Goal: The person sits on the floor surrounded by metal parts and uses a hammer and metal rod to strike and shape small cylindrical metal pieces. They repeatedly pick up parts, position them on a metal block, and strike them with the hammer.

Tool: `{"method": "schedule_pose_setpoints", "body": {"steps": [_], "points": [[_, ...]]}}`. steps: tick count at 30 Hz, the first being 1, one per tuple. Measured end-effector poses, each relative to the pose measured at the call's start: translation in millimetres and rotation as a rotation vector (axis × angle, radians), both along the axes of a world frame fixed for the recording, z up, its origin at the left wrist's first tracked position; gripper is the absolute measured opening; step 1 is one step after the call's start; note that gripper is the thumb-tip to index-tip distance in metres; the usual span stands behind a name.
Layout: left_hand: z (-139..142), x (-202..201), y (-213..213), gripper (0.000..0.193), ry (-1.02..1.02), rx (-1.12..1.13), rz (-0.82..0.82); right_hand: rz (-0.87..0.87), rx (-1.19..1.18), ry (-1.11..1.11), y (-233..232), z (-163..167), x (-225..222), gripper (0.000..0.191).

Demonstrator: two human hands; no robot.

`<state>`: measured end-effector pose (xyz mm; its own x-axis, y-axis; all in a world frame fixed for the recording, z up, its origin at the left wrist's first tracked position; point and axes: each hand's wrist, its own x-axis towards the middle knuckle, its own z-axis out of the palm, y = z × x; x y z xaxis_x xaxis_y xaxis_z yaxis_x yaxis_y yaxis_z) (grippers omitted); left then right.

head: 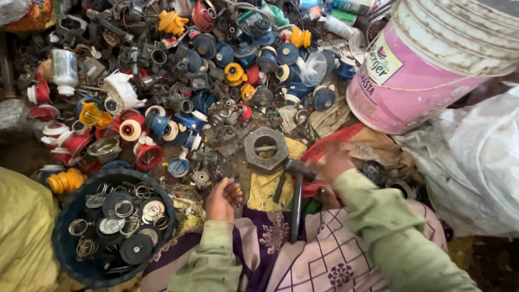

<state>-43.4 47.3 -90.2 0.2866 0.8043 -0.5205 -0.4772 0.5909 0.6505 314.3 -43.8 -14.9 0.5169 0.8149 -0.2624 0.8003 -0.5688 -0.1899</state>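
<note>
Dark round tub (64, 254) w/ springs & discs at 8 o'clock, left hand (223, 199) fingers curled loosely, nothing pinched, just by scrap pile, big hex nut (265, 148) at 12, hammer (297, 199) resting on lap, right hand (335, 161) blurred, grip can't tell, pink bucket (411, 81) at 2 o'clock.

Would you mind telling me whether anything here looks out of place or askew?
The pink bucket at upper right lies tipped on its side, its grimy white rim toward the corner. A hammer lies loose across the person's lap, between the left hand and the right hand. The scrap parts are simply heaped.
</note>
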Motion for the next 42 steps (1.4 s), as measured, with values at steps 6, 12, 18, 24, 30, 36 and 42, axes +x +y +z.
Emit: {"method": "schedule_pose_setpoints", "body": {"steps": [6, 12, 18, 24, 30, 36, 42], "points": [[2, 8, 2, 0.028, 0.085, 0.033, -0.04, 0.256, 0.535, -0.091, -2, -2, -71, 0.111], [6, 0, -1, 0.024, 0.128, 0.02, -0.029, 0.12, 0.514, 0.066, -1, 27, -90, 0.111], [6, -7, 0, 0.023, 0.069, 0.101, -0.022, 0.177, 0.589, 0.081, -4, 37, -96, 0.109], [-1, -15, 5, 0.022, 0.053, 0.011, -0.016, 0.207, 0.436, 0.037, 3, 4, -88, 0.104], [-3, -4, 8, 0.025, 0.197, 0.025, -0.081, 0.155, 0.069, 0.028, 6, -1, -70, 0.106], [-1, -8, 5, 0.027, 0.185, 0.058, -0.072, 0.083, 0.227, -0.349, 34, 50, -26, 0.108], [-11, -3, 2, 0.025, 0.196, 0.092, -0.091, 0.076, 0.154, -0.853, 37, 56, 31, 0.096]]}}
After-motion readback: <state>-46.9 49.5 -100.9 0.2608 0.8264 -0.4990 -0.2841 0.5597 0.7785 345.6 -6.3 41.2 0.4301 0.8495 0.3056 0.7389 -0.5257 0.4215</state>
